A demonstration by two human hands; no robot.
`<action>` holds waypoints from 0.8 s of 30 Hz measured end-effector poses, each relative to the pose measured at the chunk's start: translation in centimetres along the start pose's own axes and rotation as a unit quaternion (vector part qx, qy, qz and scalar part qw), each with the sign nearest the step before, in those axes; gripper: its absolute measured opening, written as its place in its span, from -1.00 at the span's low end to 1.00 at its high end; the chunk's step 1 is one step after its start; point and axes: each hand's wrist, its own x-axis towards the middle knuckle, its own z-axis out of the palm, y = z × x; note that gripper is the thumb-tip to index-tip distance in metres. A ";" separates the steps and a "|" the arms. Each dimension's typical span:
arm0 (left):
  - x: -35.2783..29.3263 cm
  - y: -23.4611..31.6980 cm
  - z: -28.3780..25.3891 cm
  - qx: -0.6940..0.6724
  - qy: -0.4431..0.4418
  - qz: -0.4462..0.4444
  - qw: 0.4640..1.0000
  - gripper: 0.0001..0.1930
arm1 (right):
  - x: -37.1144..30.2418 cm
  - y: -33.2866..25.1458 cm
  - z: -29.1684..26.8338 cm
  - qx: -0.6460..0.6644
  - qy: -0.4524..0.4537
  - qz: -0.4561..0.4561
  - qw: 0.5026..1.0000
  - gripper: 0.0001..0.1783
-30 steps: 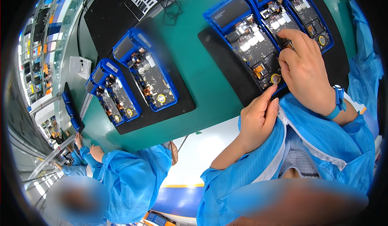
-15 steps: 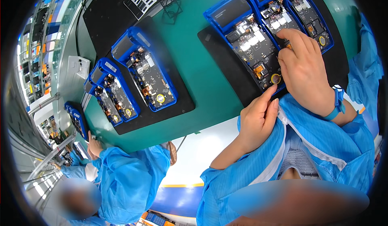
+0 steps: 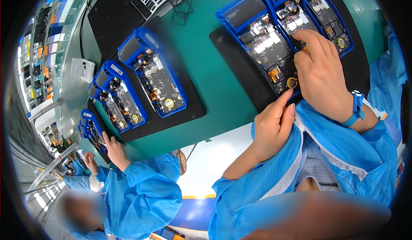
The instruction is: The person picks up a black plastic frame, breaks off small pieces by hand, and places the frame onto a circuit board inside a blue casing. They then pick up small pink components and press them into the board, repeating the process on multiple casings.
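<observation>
Three open blue device housings with dark circuit boards stand side by side in front of me: a left housing (image 3: 262,53), a middle housing (image 3: 296,21) and a right housing (image 3: 328,19). My right hand (image 3: 322,68) lies over the middle one, its fingers bent and the index fingertip down on the board. What those fingers hold, if anything, is hidden. My left hand (image 3: 274,126) has its index finger stretched to the near edge of the left housing, just below a round coin cell (image 3: 292,83). Its thumb stands apart, with nothing visible in the hand.
A black mat (image 3: 231,55) lies under the three housings on the green table (image 3: 193,34). On another mat (image 3: 193,107) to the left stand more open blue housings (image 3: 161,81). A co-worker in blue reaches to a further housing (image 3: 92,128). A white slotted piece (image 3: 149,0) lies farther back.
My hands keep nearly the same places. At the left, the co-worker's hand and the blue housing beside it have shifted rightward, nearer the other housings, and a second hand now shows.
</observation>
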 end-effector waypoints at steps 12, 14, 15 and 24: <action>0.0 0.2 0.0 -0.005 -0.003 -0.012 1.000 -0.69 | -1.9 1.0 -0.7 0.062 0.027 0.002 0.998 -0.67; 0.0 0.2 0.1 -0.003 -0.003 -0.011 1.000 -0.69 | -2.2 1.3 -0.3 0.065 0.030 -0.012 0.997 -0.64; 0.0 0.2 0.1 -0.001 -0.002 -0.010 1.000 -0.69 | -2.4 1.4 0.0 0.068 0.033 -0.026 0.997 -0.62; 0.1 0.4 0.1 0.016 -0.007 -0.018 1.000 -0.68 | -2.7 1.3 0.7 0.045 0.039 -0.044 0.997 -0.61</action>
